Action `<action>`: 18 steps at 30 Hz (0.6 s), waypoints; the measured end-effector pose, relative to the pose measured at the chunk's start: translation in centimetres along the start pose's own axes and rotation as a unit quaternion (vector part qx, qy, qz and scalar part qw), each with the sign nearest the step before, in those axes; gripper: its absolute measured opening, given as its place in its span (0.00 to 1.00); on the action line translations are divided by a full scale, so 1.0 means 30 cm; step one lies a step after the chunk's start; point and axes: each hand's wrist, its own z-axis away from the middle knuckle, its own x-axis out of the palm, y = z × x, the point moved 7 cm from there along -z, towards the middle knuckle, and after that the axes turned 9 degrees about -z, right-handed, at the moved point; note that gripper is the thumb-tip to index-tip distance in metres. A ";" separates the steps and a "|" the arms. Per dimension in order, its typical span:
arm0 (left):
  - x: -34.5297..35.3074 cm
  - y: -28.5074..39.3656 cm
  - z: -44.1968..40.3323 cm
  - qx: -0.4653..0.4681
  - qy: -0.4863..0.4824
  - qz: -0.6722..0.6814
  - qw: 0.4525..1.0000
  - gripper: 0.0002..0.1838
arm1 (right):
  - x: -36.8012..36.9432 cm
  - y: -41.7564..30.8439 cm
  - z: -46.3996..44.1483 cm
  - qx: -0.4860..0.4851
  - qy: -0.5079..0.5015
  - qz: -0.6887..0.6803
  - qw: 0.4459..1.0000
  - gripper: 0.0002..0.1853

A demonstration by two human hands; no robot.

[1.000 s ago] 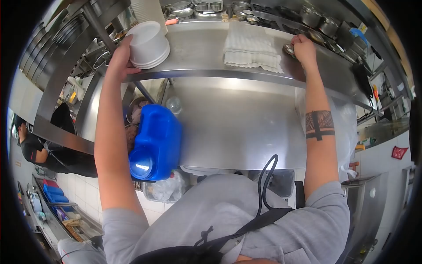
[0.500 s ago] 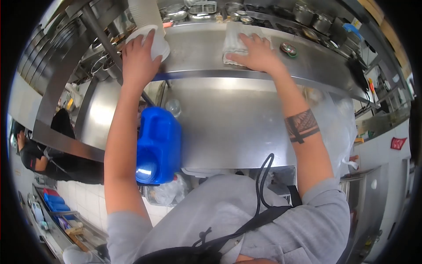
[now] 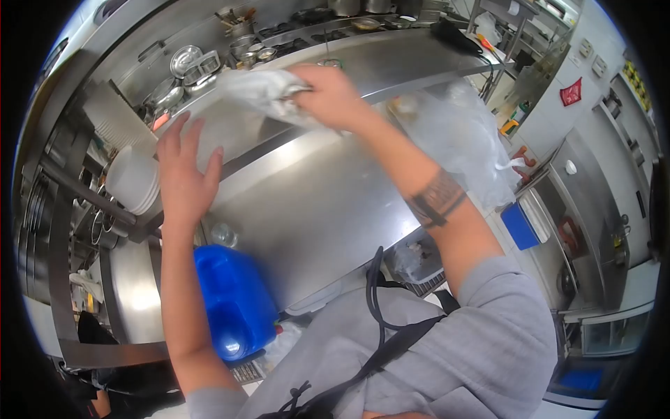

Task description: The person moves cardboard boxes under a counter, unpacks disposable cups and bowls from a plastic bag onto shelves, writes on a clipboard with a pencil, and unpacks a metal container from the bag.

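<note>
Beside white tubs (image 3: 131, 180), left grip (image 3: 187, 174) hangs apart (blue jug (image 3: 244, 300) nearby); right grip (image 3: 328, 96) clamps cloth (image 3: 255, 91).

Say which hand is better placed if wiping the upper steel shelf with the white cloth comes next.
Likely the right hand: it grips the white cloth over the upper steel shelf. The left hand looks empty, fingers spread, near the white tubs.

This is a commercial kitchen, plainly: a steel counter (image 3: 314, 209), a steel shelf (image 3: 398, 59) above it, and beyond the shelf's far edge a stove (image 3: 296, 47) with pots (image 3: 345, 6) and a pan (image 3: 366, 24). Utensils (image 3: 235, 15) stand upright beside the stove.
</note>
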 end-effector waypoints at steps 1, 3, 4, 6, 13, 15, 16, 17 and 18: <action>-0.003 0.034 -0.010 0.003 0.000 0.004 1.000 0.30 | -0.069 -0.020 0.060 0.035 0.012 -0.059 0.998 0.17; 0.011 0.105 -0.034 0.015 -0.027 0.059 0.998 0.29 | -0.250 -0.026 0.195 0.116 0.065 -0.160 0.978 0.17; 0.014 0.138 -0.044 0.019 -0.028 0.062 0.997 0.29 | -0.363 -0.007 0.259 0.122 0.111 -0.194 0.967 0.16; 0.027 0.206 -0.054 0.025 -0.035 0.115 0.992 0.27 | -0.582 0.023 0.369 0.127 0.210 -0.238 0.940 0.17; 0.146 0.494 0.016 0.014 -0.247 0.274 0.929 0.23 | -1.247 0.062 0.568 0.055 0.526 -0.051 0.847 0.15; 0.186 0.639 0.063 0.096 -0.273 0.286 0.913 0.22 | -1.363 0.081 0.516 0.000 0.508 0.123 0.852 0.17; 0.212 0.688 0.078 0.094 -0.276 0.284 0.913 0.22 | -1.435 0.135 0.461 0.005 0.460 0.235 0.856 0.17; 0.249 0.754 0.108 0.117 -0.318 0.306 0.890 0.22 | -1.463 0.182 0.388 -0.053 0.399 0.331 0.853 0.19; 0.284 0.817 0.143 0.137 -0.358 0.328 0.863 0.22 | -1.471 0.235 0.318 -0.128 0.354 0.431 0.820 0.19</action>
